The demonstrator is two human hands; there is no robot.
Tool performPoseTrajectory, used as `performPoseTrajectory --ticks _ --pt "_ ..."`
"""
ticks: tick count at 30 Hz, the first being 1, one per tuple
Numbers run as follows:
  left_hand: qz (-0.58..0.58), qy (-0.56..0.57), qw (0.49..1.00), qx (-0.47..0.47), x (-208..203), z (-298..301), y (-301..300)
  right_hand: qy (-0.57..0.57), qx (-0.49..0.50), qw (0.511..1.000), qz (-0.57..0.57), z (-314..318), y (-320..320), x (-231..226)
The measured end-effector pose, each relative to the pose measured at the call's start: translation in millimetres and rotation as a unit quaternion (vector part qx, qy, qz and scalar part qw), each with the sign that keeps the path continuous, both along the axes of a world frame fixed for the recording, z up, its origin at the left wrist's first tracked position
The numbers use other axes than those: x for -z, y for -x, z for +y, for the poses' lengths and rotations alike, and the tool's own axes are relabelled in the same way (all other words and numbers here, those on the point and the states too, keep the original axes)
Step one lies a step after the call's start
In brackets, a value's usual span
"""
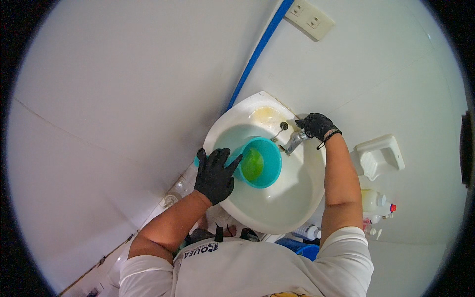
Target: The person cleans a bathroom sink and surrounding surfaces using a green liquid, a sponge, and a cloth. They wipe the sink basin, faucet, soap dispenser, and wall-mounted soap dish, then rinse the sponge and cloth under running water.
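A white shirt (267, 267) is filling the space nearest us, with both arms reaching out from it. The left hand (215, 177), in a black glove, is resting across the handle of a teal dipper (271, 168); its fingers are spreading slightly apart with the thumb pointing toward the rim, and how tightly they are gripping, we cannot tell. The dipper is sitting just right of those fingers, inside the white sink (297, 203), and something bright green (253, 164) is showing in its bottom. Across to the right hand (316, 125), also gloved: its fingers are bending over the top of the metal tap (296, 142), partly curled, their hold hidden from view. The spout is pointing from below those fingers toward the dipper's rim. A dark plug (284, 126) is lying just left of the right fingertips, while a soap dish (385, 154) and several bottles (372, 203) are standing farther right.
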State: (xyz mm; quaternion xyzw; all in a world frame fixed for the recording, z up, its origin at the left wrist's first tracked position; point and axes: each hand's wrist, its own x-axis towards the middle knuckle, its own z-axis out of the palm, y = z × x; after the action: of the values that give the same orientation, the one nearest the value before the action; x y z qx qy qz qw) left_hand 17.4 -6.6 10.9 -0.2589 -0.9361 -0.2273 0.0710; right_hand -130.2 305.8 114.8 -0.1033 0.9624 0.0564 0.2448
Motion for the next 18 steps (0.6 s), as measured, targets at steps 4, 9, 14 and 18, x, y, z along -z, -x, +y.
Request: performPoseTrajectory --ticks 4,9,14,18 --pt "0.028 -0.006 1.000 -0.011 8 3 0 -0.017 0.145 0.989 -0.028 -13 1 1" --pt "0.022 -0.020 1.000 -0.007 4 1 -1 -0.089 0.133 0.986 -0.041 -5 11 20" --pt "-0.046 -0.010 0.999 -0.007 0 1 -1 -0.088 0.041 0.992 -0.074 22 19 25" --pt "0.009 -0.007 1.000 -0.015 5 0 0 -0.113 0.120 0.984 -0.062 -13 13 22"
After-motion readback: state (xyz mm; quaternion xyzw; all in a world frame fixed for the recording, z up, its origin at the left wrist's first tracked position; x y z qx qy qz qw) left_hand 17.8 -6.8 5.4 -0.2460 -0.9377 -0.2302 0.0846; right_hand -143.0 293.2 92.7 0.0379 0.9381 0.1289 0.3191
